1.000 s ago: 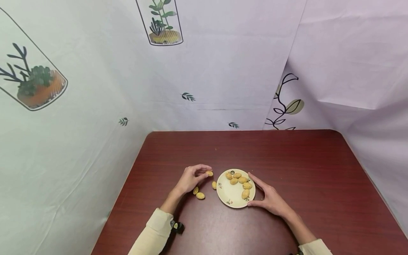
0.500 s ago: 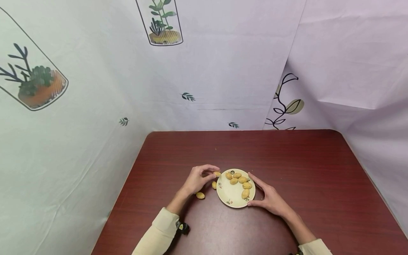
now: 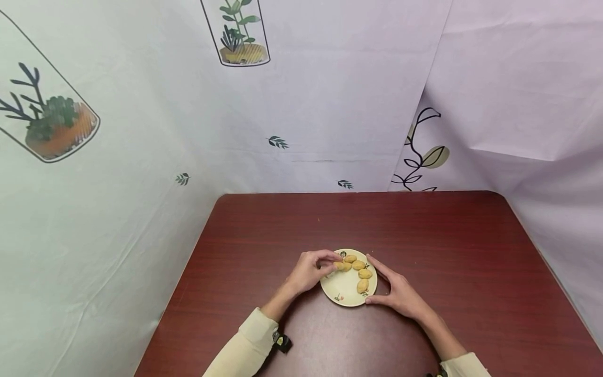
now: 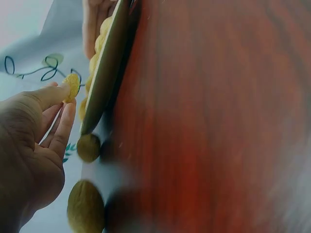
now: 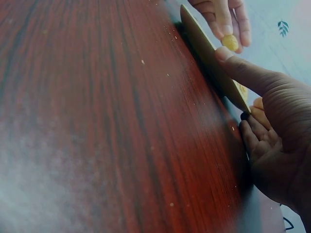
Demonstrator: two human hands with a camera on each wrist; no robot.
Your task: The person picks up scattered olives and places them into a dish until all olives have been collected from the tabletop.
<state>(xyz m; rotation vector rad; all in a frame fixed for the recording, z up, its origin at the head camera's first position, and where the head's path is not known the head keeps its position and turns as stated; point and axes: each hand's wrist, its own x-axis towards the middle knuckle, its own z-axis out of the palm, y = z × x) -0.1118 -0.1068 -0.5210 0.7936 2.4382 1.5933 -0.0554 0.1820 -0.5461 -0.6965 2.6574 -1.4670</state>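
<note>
My left hand [image 3: 308, 269] pinches a small yellow-tan oval piece [image 4: 71, 87], wrinkled like a nut or dried fruit, between thumb and fingertips. It is over the left part of a round cream plate [image 3: 342, 293]. Several similar oval pieces [image 3: 365, 274] lie on the plate in a curve along its far and right side. My right hand [image 3: 400, 293] holds the plate's right edge, with the thumb [image 5: 238, 65] at the near rim and the fingers round the far side. In the left wrist view, loose oval pieces [image 4: 85, 206] lie on the table beside the plate.
A dark red wood-grain table [image 3: 424, 230] carries everything. Pale printed cloth [image 3: 306, 104] hangs behind it and at both sides. A dark band with a small device [image 3: 282, 341] sits at the left wrist.
My left hand has moved right from beside the plate to over its left part, carrying the pinched oval piece. The loose pieces on the table are now hidden in the head view. My right hand stays put.
</note>
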